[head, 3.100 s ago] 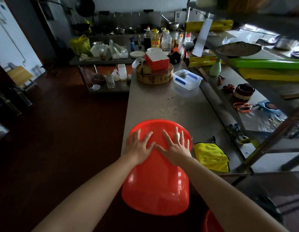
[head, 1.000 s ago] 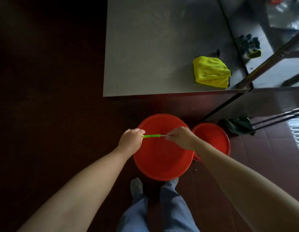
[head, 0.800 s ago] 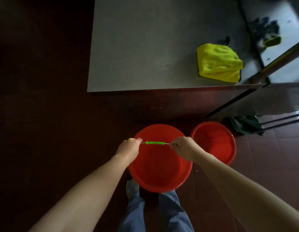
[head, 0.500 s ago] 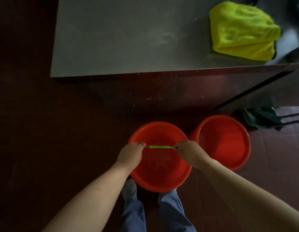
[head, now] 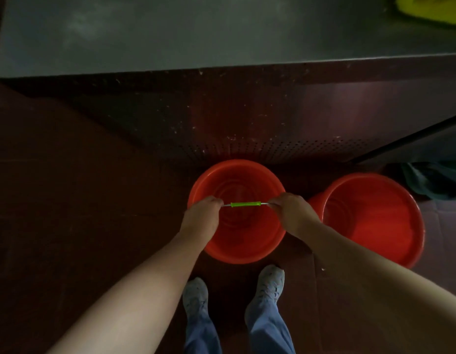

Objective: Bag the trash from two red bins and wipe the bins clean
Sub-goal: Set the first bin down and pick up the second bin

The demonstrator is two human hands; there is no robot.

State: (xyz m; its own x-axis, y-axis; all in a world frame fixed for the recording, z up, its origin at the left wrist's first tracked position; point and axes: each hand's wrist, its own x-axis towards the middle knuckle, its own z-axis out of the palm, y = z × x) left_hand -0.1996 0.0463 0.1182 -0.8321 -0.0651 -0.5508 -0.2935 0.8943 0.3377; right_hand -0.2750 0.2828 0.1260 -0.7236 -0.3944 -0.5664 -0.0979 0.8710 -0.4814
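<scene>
nearest me, my pale shoes [head: 271, 279] stand on the dark floor [head: 68, 226]. just ahead of my toes is a red bin [head: 247, 241], mouth up, with a thin wire handle [head: 245, 204] across it, a green sleeve at its middle. my left hand [head: 201, 218] is curled round the wire at one end of the sleeve and my right hand [head: 290, 213] pinches it at the other. i cannot tell whether the bin rests on the floor or hangs. a second red bin [head: 370, 221] stands just to its right. past that lies a dark green bundle [head: 431, 182]. beyond is the grey table [head: 196, 31], with a yellow cloth [head: 431, 8] at its far right.
</scene>
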